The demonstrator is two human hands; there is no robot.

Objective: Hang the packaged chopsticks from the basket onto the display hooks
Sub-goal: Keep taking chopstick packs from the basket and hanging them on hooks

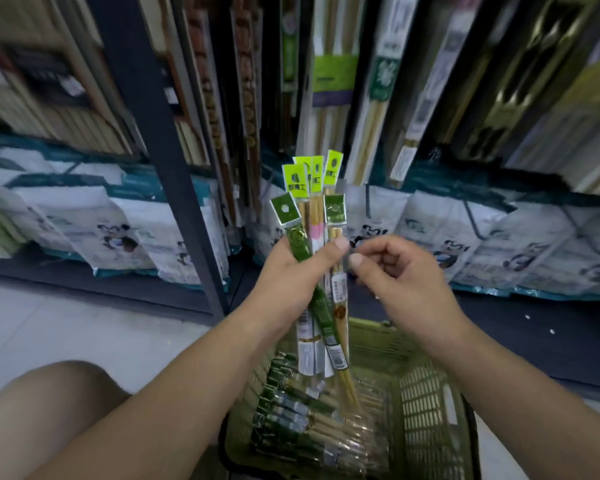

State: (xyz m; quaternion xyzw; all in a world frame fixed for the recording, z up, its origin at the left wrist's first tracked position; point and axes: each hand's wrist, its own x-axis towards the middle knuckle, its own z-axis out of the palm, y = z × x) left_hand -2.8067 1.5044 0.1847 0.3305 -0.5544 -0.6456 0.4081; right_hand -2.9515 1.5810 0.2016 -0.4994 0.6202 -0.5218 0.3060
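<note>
Beside the bare knee [66,393], the green basket [430,393] keeps the remaining packs [291,420] within reach. Left grip [291,268] clamps a fan of packaged chopsticks [312,209] upright, hang-holes topmost for hanging. Right grip [395,271] pinches the rightmost pack's edge, probably to peel it free.

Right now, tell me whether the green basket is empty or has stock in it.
Not empty: packaged chopsticks lie stacked along the left side of the basket, while its right side shows bare mesh.

My left hand [293,271] grips a fanned bunch of green-tagged packaged chopsticks [333,209] upright above the green basket [426,393], where more packs [291,420] lie.
</note>
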